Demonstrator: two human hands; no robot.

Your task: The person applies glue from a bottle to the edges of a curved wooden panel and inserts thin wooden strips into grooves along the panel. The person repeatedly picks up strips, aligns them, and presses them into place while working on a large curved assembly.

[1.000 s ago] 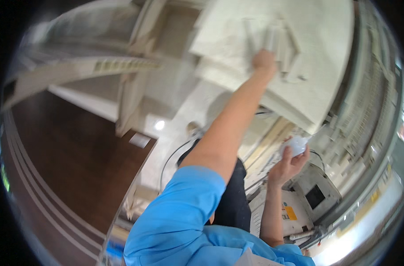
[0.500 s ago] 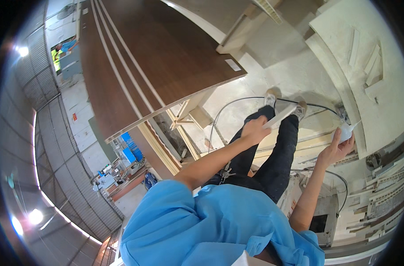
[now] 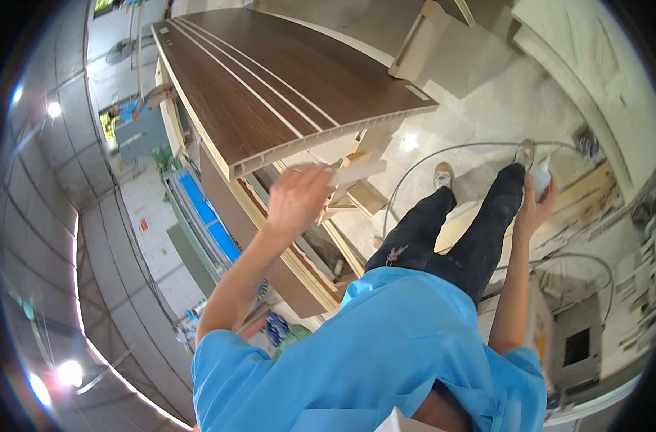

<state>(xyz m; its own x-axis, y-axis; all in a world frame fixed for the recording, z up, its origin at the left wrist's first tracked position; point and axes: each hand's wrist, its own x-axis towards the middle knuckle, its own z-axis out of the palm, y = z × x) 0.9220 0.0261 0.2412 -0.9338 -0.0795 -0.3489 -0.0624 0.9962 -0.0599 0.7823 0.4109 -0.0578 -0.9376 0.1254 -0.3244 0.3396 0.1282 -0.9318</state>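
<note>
My left hand (image 3: 298, 196) is closed round one end of a short flat white strip (image 3: 362, 173), which points to the right. It is close to the near edge of a dark brown panel (image 3: 292, 79) with three white lines along it; I cannot tell whether it touches that edge. The panel's cut edge shows hollow cells. My right hand (image 3: 535, 209), over to the right by my leg, is wrapped round a small white squeeze bottle (image 3: 540, 180) with a pointed nozzle turned upward.
Under the panel stands a wooden frame (image 3: 321, 277). A dark hose (image 3: 443, 149) loops across the floor beyond my shoes. Pale curved boards (image 3: 594, 93) lie at the right. Far left, a person in blue (image 3: 130, 110) is beside a grey board.
My left hand has moved left with the strip, from over my legs to the panel's edge. The right hand with the bottle has shifted slightly left and up. The view has turned toward the panel.
</note>
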